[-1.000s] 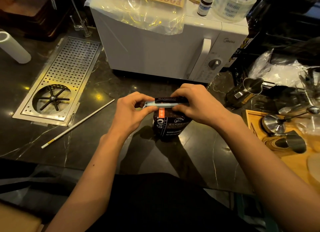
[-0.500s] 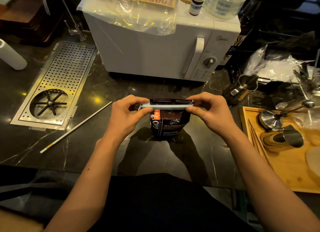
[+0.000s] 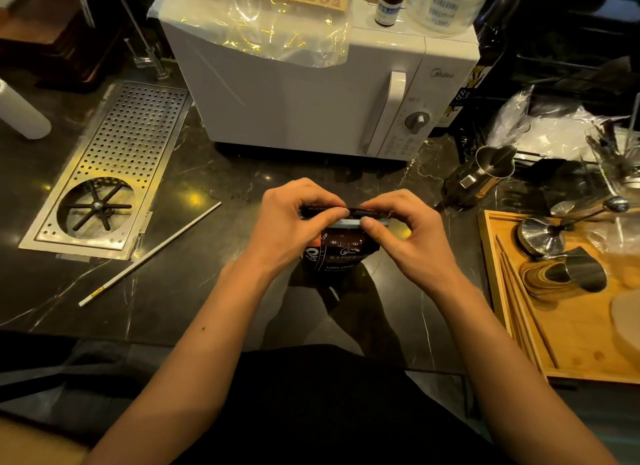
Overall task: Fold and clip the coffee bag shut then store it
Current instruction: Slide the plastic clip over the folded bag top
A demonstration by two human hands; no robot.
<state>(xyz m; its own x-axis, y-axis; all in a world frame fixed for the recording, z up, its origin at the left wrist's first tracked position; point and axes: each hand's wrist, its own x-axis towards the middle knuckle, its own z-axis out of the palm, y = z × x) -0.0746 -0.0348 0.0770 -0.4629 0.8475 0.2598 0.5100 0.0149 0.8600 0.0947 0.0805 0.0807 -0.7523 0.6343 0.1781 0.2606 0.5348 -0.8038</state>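
Note:
A dark coffee bag (image 3: 341,253) with white print stands upright on the black marble counter (image 3: 194,284), in front of the microwave. A pale blue clip bar (image 3: 348,223) lies across its folded top. My left hand (image 3: 294,222) pinches the left part of the folded top and clip, thumb in front and fingers behind. The right part is pinched the same way by my right hand (image 3: 403,229). Both hands meet near the middle and hide most of the clip and the fold.
A white microwave (image 3: 311,93) stands just behind the bag. To the left are a perforated steel rinser tray (image 3: 114,166) and a thin white stick (image 3: 149,255). On the right sit a steel milk jug (image 3: 481,173) and a wooden tray (image 3: 571,333) with metal tools.
My hands have slid inward along the clip from its two ends toward the middle. The bag stays upright in place.

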